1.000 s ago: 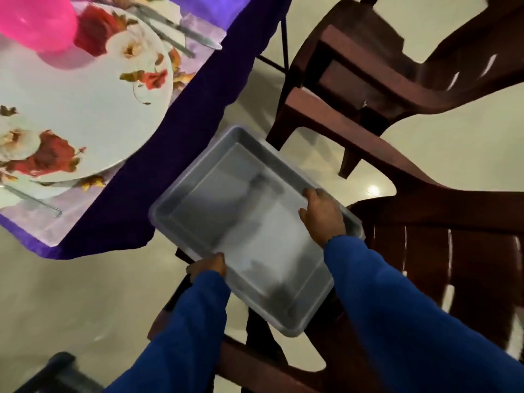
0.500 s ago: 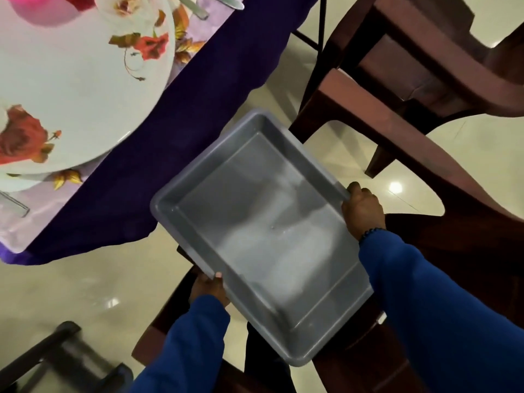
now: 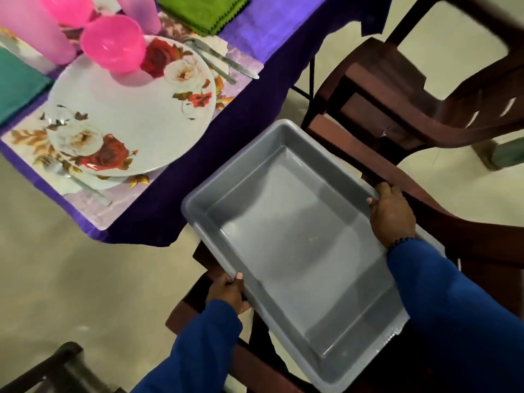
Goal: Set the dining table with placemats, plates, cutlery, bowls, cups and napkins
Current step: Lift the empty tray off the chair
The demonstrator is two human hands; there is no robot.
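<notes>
An empty grey plastic tray (image 3: 295,239) is held over a brown chair. My left hand (image 3: 229,290) grips its near-left rim and my right hand (image 3: 392,217) grips its right rim. On the purple-clothed table, a floral placemat (image 3: 93,208) carries a large white floral plate (image 3: 130,114) with a pink bowl (image 3: 113,42) on it. A knife and fork (image 3: 221,62) lie right of the plate, and a spoon (image 3: 76,180) lies at its near side. A green napkin (image 3: 204,11) sits at the back, a teal napkin (image 3: 17,80) at the left, and a pink cup (image 3: 34,26) behind the bowl.
A brown plastic chair (image 3: 482,222) stands under the tray, and a second one (image 3: 425,89) behind it beside the table corner. The purple tablecloth (image 3: 175,194) hangs over the table edge. A dark object (image 3: 48,370) sits on the pale floor at lower left.
The view has swung up, bringing the bowl, cup and napkins into sight. The tray has shifted right and a little away from the table, with both hands still on its rims.
</notes>
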